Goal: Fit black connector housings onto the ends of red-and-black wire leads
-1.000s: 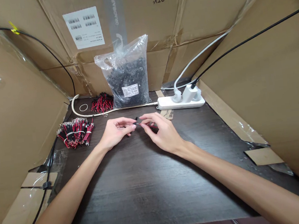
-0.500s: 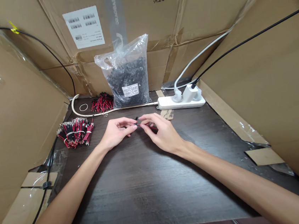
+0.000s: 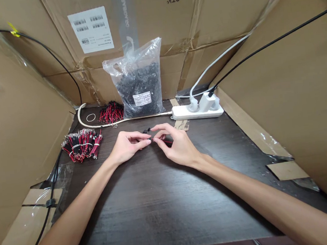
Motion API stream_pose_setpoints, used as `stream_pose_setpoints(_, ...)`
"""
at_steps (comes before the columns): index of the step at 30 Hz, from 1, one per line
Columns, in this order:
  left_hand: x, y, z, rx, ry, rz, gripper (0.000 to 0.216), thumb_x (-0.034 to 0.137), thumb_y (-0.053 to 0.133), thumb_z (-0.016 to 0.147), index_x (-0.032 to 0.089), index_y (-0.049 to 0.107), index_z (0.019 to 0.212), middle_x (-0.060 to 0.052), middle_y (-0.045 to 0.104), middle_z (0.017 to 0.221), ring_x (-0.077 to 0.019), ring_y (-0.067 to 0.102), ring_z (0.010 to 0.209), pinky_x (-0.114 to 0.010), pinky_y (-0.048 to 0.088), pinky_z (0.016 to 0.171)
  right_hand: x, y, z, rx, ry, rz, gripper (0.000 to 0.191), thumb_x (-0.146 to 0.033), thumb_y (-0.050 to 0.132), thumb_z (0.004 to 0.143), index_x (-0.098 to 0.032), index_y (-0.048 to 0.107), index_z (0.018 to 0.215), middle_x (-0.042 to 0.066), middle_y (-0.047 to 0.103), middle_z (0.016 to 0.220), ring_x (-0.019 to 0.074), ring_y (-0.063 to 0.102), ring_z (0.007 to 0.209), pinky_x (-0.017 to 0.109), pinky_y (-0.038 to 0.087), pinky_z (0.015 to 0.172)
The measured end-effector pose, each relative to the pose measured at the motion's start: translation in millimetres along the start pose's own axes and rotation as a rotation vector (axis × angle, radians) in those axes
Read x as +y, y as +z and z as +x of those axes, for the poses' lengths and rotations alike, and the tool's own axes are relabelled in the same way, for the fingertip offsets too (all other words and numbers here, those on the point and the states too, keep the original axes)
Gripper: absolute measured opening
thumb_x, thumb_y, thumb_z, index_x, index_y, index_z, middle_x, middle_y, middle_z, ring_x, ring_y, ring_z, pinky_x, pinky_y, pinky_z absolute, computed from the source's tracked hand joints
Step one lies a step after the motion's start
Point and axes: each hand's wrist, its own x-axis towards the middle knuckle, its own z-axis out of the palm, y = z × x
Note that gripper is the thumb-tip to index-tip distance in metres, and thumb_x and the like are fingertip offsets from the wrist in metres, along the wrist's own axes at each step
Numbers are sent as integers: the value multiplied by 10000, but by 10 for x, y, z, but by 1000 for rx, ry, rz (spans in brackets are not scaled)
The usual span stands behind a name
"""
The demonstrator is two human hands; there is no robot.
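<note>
In the head view, my left hand [image 3: 130, 144] pinches a tiny dark piece between thumb and forefinger; the fingertips hide most of it. My right hand [image 3: 176, 144] faces it, thumb and a finger closed on a thin red and black wire [image 3: 168, 142] whose tail passes under the palm. Its forefinger is raised and stretched forward. The two sets of fingertips almost touch. Just beyond them, small black plastic parts [image 3: 146, 131] lie on the dark table [image 3: 172, 203].
Banded bundles of red and black wires [image 3: 82, 144] lie at left, with a looser wire pile [image 3: 111, 112] behind. A clear bag of black parts [image 3: 140, 86] leans on the cardboard wall [image 3: 153, 22]. A white power strip [image 3: 197, 111] sits at back right.
My right forefinger has lifted and straightened away from the pinch. Small black parts show more clearly beyond my fingertips. Both hands stay in nearly the same place.
</note>
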Motion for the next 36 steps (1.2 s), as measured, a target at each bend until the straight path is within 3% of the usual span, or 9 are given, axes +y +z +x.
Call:
stream_pose_setpoints(18, -30, -4, 19, -34, 81, 59, 244, 349, 799, 693, 174, 804, 863, -81, 757, 872, -185, 646, 750, -287, 484, 675, -9, 5, 17, -24, 29, 18, 231, -127, 553, 866, -196, 604, 1080, 18, 689, 769, 168, 658, 703, 328, 553, 714)
stream_pose_setpoints(29, -14, 4, 31, -29, -3, -35, 300, 364, 821, 667, 144, 785, 868, -56, 707, 727, -130, 578, 613, -247, 452, 566, -8, 14, 26, -8, 47, 53, 207, -159, 553, 890, -199, 601, 1088, 29, 703, 814, 168, 665, 728, 330, 547, 730)
stream_pose_setpoints(36, -5, -36, 40, 1, -22, -145, 254, 292, 855, 611, 157, 791, 816, -50, 703, 685, -128, 577, 598, -251, 466, 557, -13, -23, 61, -72, 94, 101, 223, -203, 557, 908, -183, 572, 1129, 11, 686, 778, 154, 618, 697, 320, 496, 707)
